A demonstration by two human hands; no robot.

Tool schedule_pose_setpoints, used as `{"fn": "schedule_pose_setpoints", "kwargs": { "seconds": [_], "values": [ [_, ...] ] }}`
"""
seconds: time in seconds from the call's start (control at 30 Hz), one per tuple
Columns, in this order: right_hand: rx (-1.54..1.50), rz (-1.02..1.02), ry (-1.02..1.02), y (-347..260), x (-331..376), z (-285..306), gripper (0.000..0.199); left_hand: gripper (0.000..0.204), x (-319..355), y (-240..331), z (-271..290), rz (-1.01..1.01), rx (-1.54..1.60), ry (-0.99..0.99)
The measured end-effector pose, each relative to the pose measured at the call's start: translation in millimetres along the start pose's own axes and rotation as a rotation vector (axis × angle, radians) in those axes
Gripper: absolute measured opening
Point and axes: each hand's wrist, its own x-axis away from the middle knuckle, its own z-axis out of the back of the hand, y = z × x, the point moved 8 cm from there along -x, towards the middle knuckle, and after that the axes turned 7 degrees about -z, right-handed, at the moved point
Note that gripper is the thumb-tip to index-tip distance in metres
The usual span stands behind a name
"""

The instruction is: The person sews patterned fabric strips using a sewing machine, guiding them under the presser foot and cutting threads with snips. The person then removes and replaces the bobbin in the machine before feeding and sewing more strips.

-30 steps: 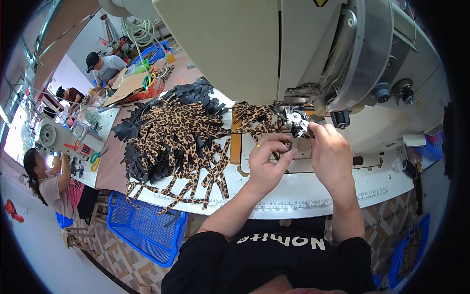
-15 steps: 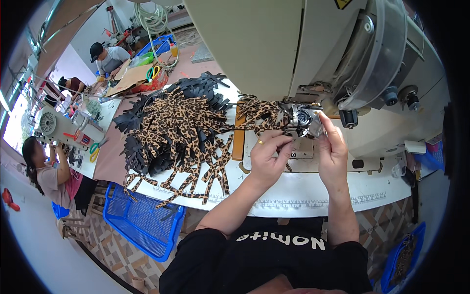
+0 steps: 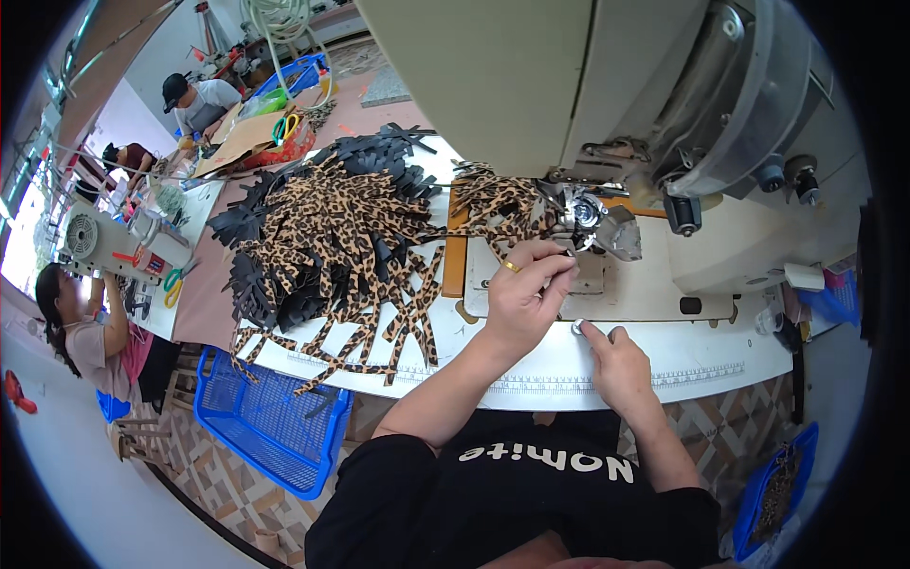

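My left hand (image 3: 524, 296), with a gold ring, is closed in a pinch just in front of the sewing machine's metal working head (image 3: 586, 216). A tiny dark bit shows at its fingertips, too small to name. Lower and to the right, my right hand (image 3: 624, 372) is over the white table edge. Its thumb and forefinger are closed on a small round silvery piece (image 3: 577, 326). A clear plastic guard (image 3: 623, 237) sits beside the metal head. Leopard-print strips (image 3: 498, 204) lie bunched left of the head.
A large heap of leopard-print and black strips (image 3: 332, 223) covers the table's left part. Below it stands a blue basket (image 3: 270, 422); another blue bin (image 3: 777, 493) is at lower right. A ruler strip (image 3: 531, 384) runs along the table's front. Other people work at far left.
My right hand has left the clear guard and come down toward the table's front edge, where a small round silvery piece now shows in its fingers. My left hand stays near the machine head.
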Motion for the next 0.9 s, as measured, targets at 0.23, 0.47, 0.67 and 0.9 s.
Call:
{"fn": "schedule_pose_setpoints", "kwargs": {
  "seconds": [0.23,0.47,0.67,0.9],
  "values": [
    [0.122,-0.052,-0.15,28.0,0.7,28.8,0.037,0.013,-5.9,7.3,9.2,0.009,0.013,0.049],
    [-0.291,0.151,0.725,27.3,27.3,203.2,0.015,0.012,-1.3,8.4,2.6,0.021,0.077,0.019],
    [-0.157,0.502,1.048,-18.8,29.2,280.7,0.04,0.012,1.6,15.0,-7.4,-0.085,0.025,-0.05],
    [0.126,0.723,1.146,-46.2,67.7,275.8,0.038,0.012,-11.0,23.0,-13.7,0.108,0.312,-0.073]
  ]
}}
